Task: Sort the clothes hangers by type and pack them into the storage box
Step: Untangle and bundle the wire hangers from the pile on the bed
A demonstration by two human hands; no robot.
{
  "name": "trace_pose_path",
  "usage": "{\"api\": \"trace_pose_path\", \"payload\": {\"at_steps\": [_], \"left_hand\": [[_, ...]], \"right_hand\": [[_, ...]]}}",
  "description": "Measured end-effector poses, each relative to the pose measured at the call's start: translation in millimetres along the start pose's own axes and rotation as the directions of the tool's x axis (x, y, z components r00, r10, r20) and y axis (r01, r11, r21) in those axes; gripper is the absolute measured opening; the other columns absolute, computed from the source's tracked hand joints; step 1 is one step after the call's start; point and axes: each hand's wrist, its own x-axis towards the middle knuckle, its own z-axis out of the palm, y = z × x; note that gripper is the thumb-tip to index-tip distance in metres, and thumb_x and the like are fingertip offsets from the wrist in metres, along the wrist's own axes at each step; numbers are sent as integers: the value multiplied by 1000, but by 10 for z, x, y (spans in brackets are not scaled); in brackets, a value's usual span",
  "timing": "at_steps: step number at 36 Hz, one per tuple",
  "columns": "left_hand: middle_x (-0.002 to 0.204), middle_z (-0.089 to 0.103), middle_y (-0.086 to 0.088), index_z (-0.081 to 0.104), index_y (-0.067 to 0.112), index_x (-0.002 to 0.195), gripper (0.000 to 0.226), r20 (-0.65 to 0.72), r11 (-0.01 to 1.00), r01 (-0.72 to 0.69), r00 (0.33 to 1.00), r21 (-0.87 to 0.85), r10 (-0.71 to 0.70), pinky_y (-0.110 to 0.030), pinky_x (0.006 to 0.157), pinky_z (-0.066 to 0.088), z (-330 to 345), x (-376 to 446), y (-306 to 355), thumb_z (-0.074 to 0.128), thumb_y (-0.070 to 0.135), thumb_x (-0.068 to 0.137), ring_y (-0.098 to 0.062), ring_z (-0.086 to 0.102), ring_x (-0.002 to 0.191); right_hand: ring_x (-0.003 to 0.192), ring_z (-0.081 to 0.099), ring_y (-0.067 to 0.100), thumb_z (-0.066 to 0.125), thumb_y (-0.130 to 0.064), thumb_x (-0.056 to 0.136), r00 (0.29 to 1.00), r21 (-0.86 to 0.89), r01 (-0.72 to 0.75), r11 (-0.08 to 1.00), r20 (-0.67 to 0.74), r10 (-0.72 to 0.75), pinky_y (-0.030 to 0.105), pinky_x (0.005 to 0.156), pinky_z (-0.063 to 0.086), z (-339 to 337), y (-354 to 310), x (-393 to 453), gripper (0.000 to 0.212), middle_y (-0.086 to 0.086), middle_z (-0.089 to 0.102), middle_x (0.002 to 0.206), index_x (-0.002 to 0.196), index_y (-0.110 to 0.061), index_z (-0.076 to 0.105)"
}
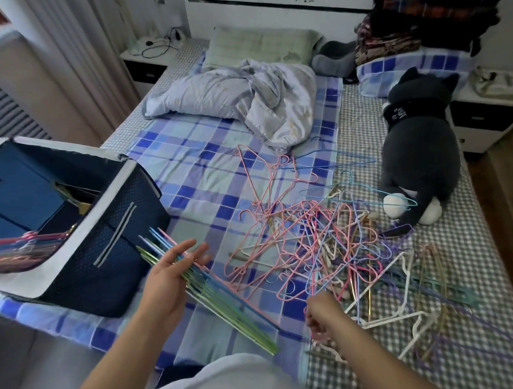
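A tangled heap of thin wire hangers (320,243) in pink, blue, purple and white lies on the bed to my right. My left hand (168,278) lies with fingers spread against an aligned bundle of green, blue and pink hangers (231,307) that slants toward me. My right hand (322,319) is curled at the near edge of the heap, closed on the hooks of pink hangers. The navy fabric storage box (114,241) stands open at the left, with a stack of coloured hangers (21,247) inside its near corner.
A crumpled pale quilt (238,97) and a green pillow (260,46) lie at the head of the bed. A grey plush cat (419,147) rests beside the heap. White and green hangers (405,310) spread over the checked sheet at the right. Nightstands flank the bed.
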Motion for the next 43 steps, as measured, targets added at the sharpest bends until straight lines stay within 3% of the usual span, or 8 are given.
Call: {"api": "trace_pose_path", "payload": {"at_steps": [9, 14, 18, 23, 28, 33, 37, 43], "left_hand": [[92, 76, -16, 61, 0, 118, 30, -1, 994, 105, 994, -41, -105, -29, 73, 63, -408, 177, -48, 43, -8, 96, -23, 76, 85], [88, 73, -17, 63, 0, 107, 26, 52, 987, 152, 987, -48, -149, -31, 74, 63, -610, 299, 21, 41, -9, 97, -26, 75, 84], [78, 68, -12, 60, 1, 108, 25, 121, 983, 182, 977, -24, -178, -28, 72, 62, -660, 482, 149, 40, -7, 97, -24, 70, 76], [81, 68, -12, 61, 4, 114, 26, 146, 973, 231, 962, 9, -230, -37, 82, 58, -663, 734, 256, 42, -3, 98, -26, 68, 80], [84, 67, -12, 62, 5, 115, 25, 178, 969, 239, 953, 65, -247, -38, 82, 57, -677, 907, 328, 45, -2, 98, -27, 68, 82], [78, 64, -9, 56, 3, 122, 26, 205, 965, 244, 944, 94, -258, -43, 97, 48, -717, 1062, 402, 42, 1, 100, -32, 61, 89], [81, 64, -11, 61, 4, 117, 23, 224, 963, 242, 938, 121, -264, -41, 99, 47, -670, 1099, 513, 43, 3, 102, -26, 63, 84], [89, 57, -15, 60, 3, 121, 24, 257, 959, 236, 928, 154, -269, -41, 93, 47, -534, 1124, 623, 44, 3, 102, -28, 63, 85]], "right_hand": [[55, 59, 21, 44, -11, 98, 995, 102, -57, 993, 83, 49, 25, 48, 48, 353, -112, 230, 18, 11, 61, 78, 112, -7, 53], [73, 59, 24, 41, -6, 101, 981, 361, -193, 912, 107, 165, 35, 61, 52, 601, -143, 191, 22, 10, 53, 92, 123, -9, 45], [80, 58, 25, 39, -9, 102, 968, 499, -208, 841, -19, 251, 37, 70, 55, 687, -141, 222, 41, 10, 54, 101, 143, -12, 42], [75, 55, 24, 47, -10, 96, 929, 603, -174, 779, -163, 333, 35, 65, 55, 469, -55, 503, 33, 13, 57, 89, 127, -3, 57], [107, 58, 28, 48, -12, 102, 945, 769, -86, 634, -139, 297, 47, 101, 52, 237, -165, 526, 22, 22, 56, 112, 123, -10, 55], [60, 44, 13, 53, -3, 99, 948, 821, -49, 569, -140, 284, 29, 70, 49, 118, -191, 492, 14, 5, 50, 69, 109, -2, 64], [60, 50, 16, 61, -7, 97, 969, 832, -11, 554, -128, 212, 34, 76, 52, 75, -249, 227, 6, 5, 52, 67, 95, -3, 64], [56, 50, 17, 48, 0, 96, 953, 659, -34, 751, -205, 223, 29, 59, 54, 177, -255, 184, 21, 7, 54, 69, 107, -12, 62]]}}
